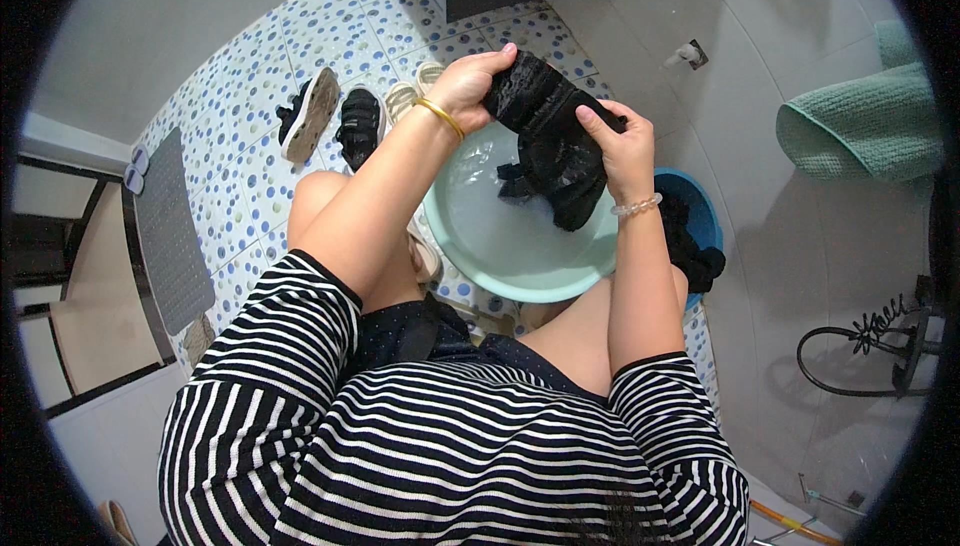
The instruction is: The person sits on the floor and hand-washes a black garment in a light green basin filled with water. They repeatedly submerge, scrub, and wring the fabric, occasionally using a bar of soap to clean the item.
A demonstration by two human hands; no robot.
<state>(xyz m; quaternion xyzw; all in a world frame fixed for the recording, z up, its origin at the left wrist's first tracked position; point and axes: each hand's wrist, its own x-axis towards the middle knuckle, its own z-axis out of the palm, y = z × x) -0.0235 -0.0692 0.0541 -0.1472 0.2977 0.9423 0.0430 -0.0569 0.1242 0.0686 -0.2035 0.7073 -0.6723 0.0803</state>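
A wet black fabric item (559,126), perhaps a garment, is stretched between both hands above a pale green plastic basin (517,292). My left hand (469,88), with a gold-coloured bangle at the wrist, grips its upper left end, thumb on top. My right hand (630,141), wearing a clear bead bracelet, pinches the right edge with the thumb on the cloth. The lower part of the cloth hangs over the cloudy water (495,238) in the basin; whether it touches the water I cannot tell. My fingers beneath the fabric are partly hidden.
A blue tub (694,205) holding black cloth (694,257) stands right of the basin. Black sandals (360,126) and beige footwear (400,101) lie on dotted floor tiles to the left, near a grey mat (172,231). A green towel (862,122) hangs at the right wall.
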